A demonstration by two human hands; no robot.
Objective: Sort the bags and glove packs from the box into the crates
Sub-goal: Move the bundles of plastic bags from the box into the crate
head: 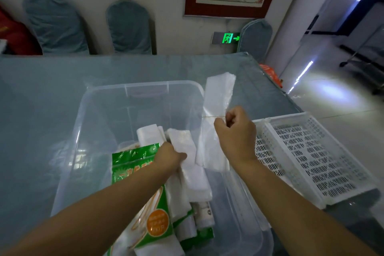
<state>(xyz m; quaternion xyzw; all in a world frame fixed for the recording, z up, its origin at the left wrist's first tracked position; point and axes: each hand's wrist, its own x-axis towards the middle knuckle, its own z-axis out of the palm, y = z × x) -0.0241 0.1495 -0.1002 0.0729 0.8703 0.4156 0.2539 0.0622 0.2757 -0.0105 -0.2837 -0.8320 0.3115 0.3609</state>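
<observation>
A limp, light, slippery bundle of bags (216,114) is being pinched by the right hand (236,129) at its rubber band (213,116), the judged best hold; another bundle (187,151) is being gripped by the left hand (169,157) in the box (99,110).

White bag bundle (216,114) upright above clear box (99,110) — white crate (311,151) beside.

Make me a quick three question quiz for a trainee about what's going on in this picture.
1. True or false: the white crate sits to the right of the clear box.
2. What does the right hand hold? A) a bundle of clear bags B) a green glove pack C) nothing
3. Fill in: the left hand grips a white bag bundle over the ____.

Key: 1 true; 2 A; 3 box
</observation>
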